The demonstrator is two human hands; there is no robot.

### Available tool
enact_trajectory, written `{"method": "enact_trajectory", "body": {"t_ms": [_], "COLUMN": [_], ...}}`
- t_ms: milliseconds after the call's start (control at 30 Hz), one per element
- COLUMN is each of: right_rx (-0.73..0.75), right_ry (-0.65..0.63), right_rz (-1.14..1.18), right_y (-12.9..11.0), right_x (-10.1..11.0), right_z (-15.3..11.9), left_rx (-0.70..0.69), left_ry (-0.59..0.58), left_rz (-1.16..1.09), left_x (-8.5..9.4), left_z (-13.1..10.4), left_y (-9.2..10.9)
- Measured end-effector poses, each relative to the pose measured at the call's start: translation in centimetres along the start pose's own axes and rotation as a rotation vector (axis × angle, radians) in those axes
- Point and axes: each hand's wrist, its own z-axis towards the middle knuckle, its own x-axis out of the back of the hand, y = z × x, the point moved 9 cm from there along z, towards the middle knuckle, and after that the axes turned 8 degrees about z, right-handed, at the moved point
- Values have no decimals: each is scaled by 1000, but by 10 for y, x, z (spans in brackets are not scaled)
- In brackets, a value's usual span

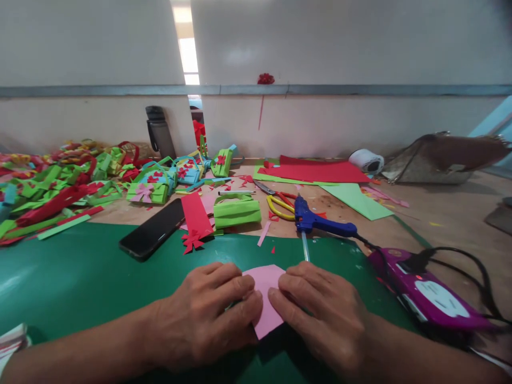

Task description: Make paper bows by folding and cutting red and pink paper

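Observation:
A pink piece of paper (265,282) with a rounded far edge and a pointed near corner lies between my hands, just above the green mat. My left hand (218,309) pinches its left side, thumb on top. On the right side, my right hand (324,309) grips it the same way; both thumbs nearly meet in the middle. The undersides of the fingers are hidden. Just beyond stand a small green paper bag (237,211), a red paper strip (197,214) and a red paper flower (192,241). A blue glue gun (320,220) with a clear glue stick lies past my right hand.
Yellow-and-red-handled scissors (280,208) rest beside the glue gun, whose cord runs to a purple power strip (428,293). A black phone (154,229) lies left. Paper bags and scraps (60,186) pile up far left. A bottle (160,132) and a handbag (440,160) stand behind.

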Motion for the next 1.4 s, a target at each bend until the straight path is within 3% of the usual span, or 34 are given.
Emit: {"method": "enact_trajectory", "body": {"t_ms": [200,300,500,667,833,867,1033,1200,1400], "right_rx": [-156,-217,-262,-290,-132,-123,-229,-314,-257], "right_ry": [-138,-128,-64,-82,-51,-32,120,-12,-55], "right_rz": [-5,51,247,242,158,181,334,141,139], "right_y": [18,21,24,27,10,10,31,34,19], "right_x": [-25,-26,-22,-25,-16,-14,-6,-17,-20], "right_z": [-7,-10,-8,-8,-2,-2,-10,-11,-5], "left_rx": [25,96,191,201,166,157,224,133,288], "left_ry": [-212,-265,-232,-199,-212,-149,-141,-188,-274], "left_rz": [-71,-128,-155,-134,-76,-67,16,48,-21], "left_x": [-30,-36,-33,-30,-29,-23,-22,-20,-35], "left_z": [-8,-15,-20,-18,-11,-9,-15,-14,-18], "left_y": [3,-1,-5,2,10,10,-10,0,-7]}}
